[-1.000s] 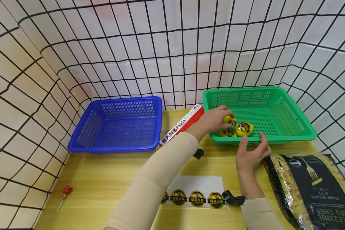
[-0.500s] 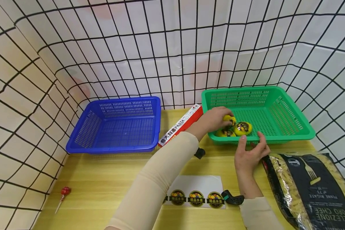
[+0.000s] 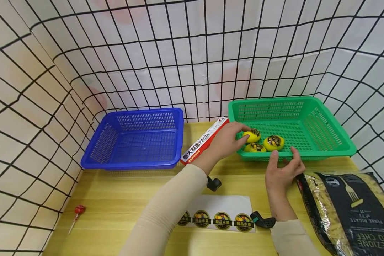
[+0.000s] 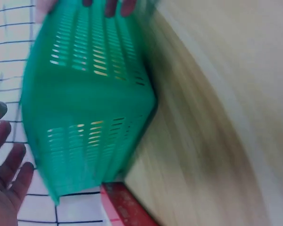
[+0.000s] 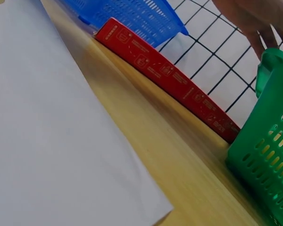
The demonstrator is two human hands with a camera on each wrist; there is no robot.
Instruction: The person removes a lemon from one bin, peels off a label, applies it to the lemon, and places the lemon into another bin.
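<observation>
Three yellow balls [image 3: 264, 142] are shown in the green basket's [image 3: 326, 152] near left corner. One is touched by the left hand [image 3: 226, 139], fingers relaxed; the right hand [image 3: 283, 174], held open, rests outside the near rim.

The red box [image 3: 204, 140] reads "PASTA" (the bag [image 3: 352, 209], "PENNE RIGATE").

The left hand [image 3: 226, 139] touches a yellow lemon [image 3: 252, 135] inside the green basket [image 3: 320, 124]; the right hand [image 3: 283, 173] rests at its front rim, fingers spread, on the desk [image 3: 115, 199]
</observation>
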